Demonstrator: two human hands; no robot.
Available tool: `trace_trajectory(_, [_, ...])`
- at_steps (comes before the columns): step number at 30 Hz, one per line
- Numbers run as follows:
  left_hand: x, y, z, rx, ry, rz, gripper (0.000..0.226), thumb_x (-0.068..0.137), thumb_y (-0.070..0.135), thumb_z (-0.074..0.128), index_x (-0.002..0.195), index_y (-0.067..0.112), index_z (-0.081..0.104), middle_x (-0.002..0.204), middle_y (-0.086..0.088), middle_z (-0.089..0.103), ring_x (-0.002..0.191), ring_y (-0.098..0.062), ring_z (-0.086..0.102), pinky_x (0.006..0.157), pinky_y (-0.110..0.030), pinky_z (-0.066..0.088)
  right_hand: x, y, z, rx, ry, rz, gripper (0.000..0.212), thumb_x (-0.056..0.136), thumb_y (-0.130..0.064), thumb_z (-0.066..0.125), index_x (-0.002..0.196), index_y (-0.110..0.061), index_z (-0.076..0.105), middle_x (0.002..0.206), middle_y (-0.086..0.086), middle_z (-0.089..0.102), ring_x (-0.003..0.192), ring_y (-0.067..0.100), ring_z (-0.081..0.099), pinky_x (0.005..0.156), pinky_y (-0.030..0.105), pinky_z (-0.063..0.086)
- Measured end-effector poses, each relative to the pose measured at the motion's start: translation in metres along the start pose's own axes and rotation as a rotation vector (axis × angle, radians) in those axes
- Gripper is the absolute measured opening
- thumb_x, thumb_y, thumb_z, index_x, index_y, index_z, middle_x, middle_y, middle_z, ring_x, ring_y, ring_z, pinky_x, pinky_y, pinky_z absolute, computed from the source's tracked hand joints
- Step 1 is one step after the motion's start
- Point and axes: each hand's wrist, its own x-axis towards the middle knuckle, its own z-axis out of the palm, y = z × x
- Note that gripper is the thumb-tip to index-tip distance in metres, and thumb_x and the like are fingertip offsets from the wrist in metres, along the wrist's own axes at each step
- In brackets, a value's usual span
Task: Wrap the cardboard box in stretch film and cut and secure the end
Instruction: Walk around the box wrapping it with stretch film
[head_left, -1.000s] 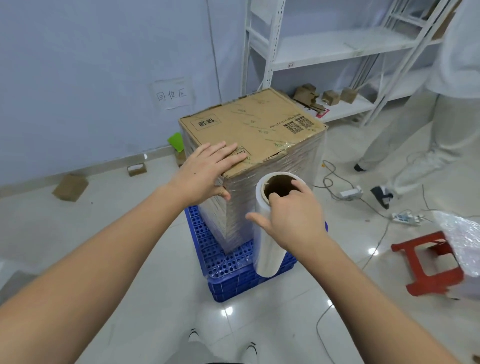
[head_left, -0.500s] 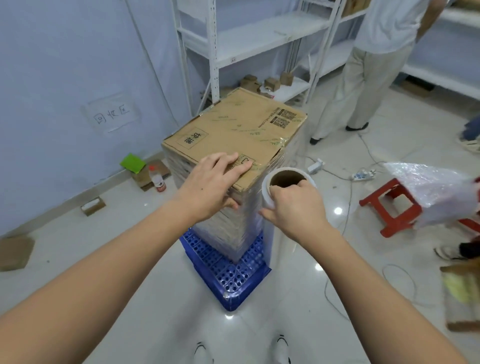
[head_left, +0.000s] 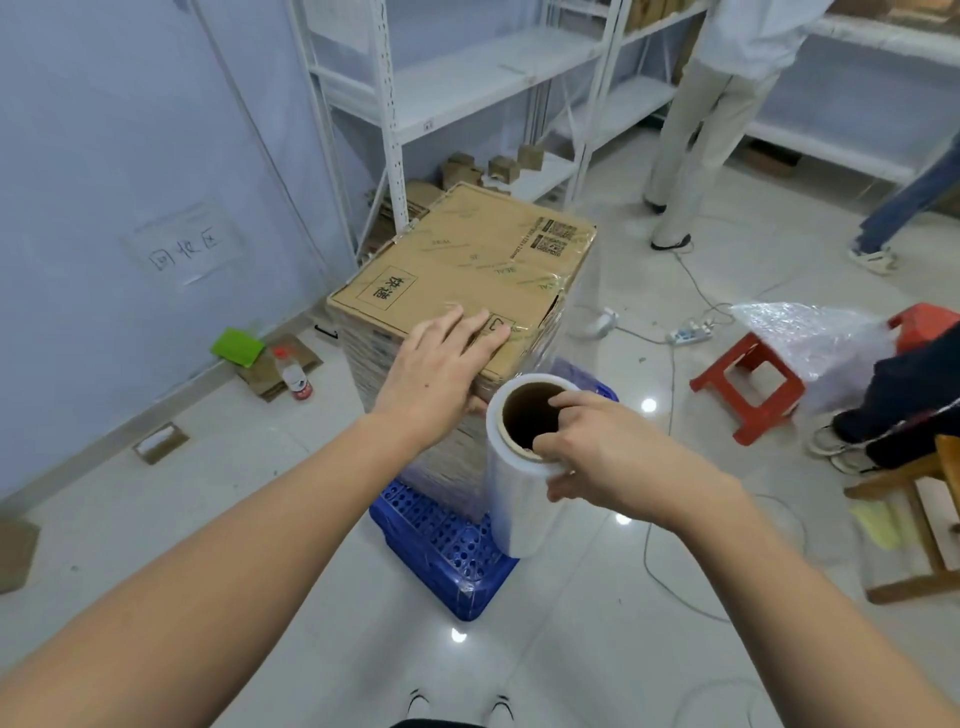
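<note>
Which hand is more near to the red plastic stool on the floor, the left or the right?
The right hand. It grips the top of the stretch film roll, on the side of the cardboard box toward the red plastic stool. The left hand rests on the box top, farther away.

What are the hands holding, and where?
The right hand grips the stretch film roll at its top rim. The left hand rests flat on the cardboard box.

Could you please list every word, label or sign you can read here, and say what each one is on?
"回收区": paper sign on the wall.
"快递": boxed print on top of the cardboard box.
"SEAL": faint print repeated on the box's tape.
QR codes and the print beside them: too small to read.
Bottle label on the floor: blurred.
</note>
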Motion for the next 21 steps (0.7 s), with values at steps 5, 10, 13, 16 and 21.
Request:
trace_trajectory(5, [0.001,-0.001,0.003,0.013,0.0,0.004,0.091,0.086,0.03,0.078,0.161,0.029,0.026,0.167,-0.004,0.029,0.154,-0.029,0.022,0.124,-0.045,0.019,0.006,-0.013,0.004,-0.11,-0.032,-0.018,0.02,0.089,-0.02,0.062,0.098,-0.023,0.044,0.088,-0.003,0.066,0.089,0.021,0.058,0.12,0.038,0.019])
trace_trajectory(10, [0.001,-0.002,0.007,0.046,0.009,0.002,0.092,0.085,0.034,0.079,0.16,0.03,0.026,0.165,-0.003,0.031,0.152,-0.028,0.025,0.123,-0.045,0.022,0.012,-0.036,0.015,-0.099,0.129,0.148,0.045,0.084,-0.059,0.06,0.095,-0.016,0.052,0.071,0.0,0.065,0.071,0.024,0.058,0.11,0.039,0.035])
trace_trajectory(13, [0.001,-0.005,0.008,0.06,0.015,0.003,0.092,0.085,0.037,0.079,0.16,0.031,0.026,0.165,-0.002,0.032,0.152,-0.027,0.027,0.122,-0.045,0.022,0.023,-0.049,0.024,-0.142,0.256,0.27,0.058,0.084,-0.072,0.05,0.081,-0.015,0.053,0.057,0.0,0.062,0.057,0.024,0.06,0.092,0.039,0.044])
trace_trajectory(16, [0.0,-0.009,0.008,0.049,0.015,0.03,0.093,0.085,0.043,0.078,0.161,0.031,0.026,0.166,-0.002,0.031,0.153,-0.027,0.026,0.122,-0.045,0.023,0.026,-0.051,0.029,-0.128,0.254,0.278,0.048,0.087,-0.061,0.059,0.075,-0.017,0.045,0.054,0.001,0.06,0.053,0.025,0.059,0.082,0.04,0.046])
trace_trajectory(21, [0.005,-0.031,-0.009,0.002,-0.118,0.179,0.103,0.081,0.062,0.072,0.163,0.034,0.017,0.171,0.004,0.016,0.157,-0.021,0.015,0.125,-0.042,0.016,0.015,-0.047,0.012,-0.042,0.144,0.29,0.031,0.099,-0.048,0.044,0.091,-0.018,0.042,0.081,0.0,0.064,0.083,0.024,0.06,0.09,0.029,0.034])
